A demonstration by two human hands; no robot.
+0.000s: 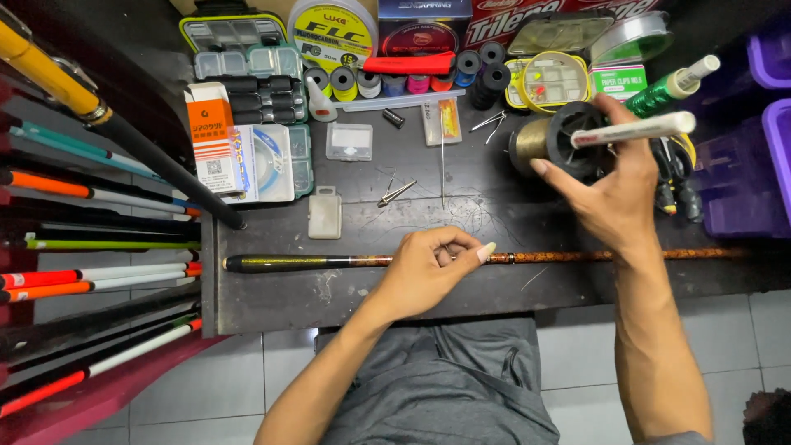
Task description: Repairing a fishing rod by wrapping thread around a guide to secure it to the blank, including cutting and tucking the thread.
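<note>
A long thin fishing rod (297,262) with a dark gold butt and an orange speckled shaft lies across the dark table (272,301). My left hand (432,268) rests on the rod near its middle, fingers curled around it. My right hand (610,185) is raised above the table's right side and grips a large black spool (548,140) of olive line. A white tube (638,129) lies across the fingers of that hand.
Many rods (99,239) lie stacked in a rack at the left. Tackle boxes (247,62), small thread spools (387,82), line packets (218,136), a small clear box (325,213) and metal needles (397,194) crowd the table's back. Purple bins (754,156) stand at the right.
</note>
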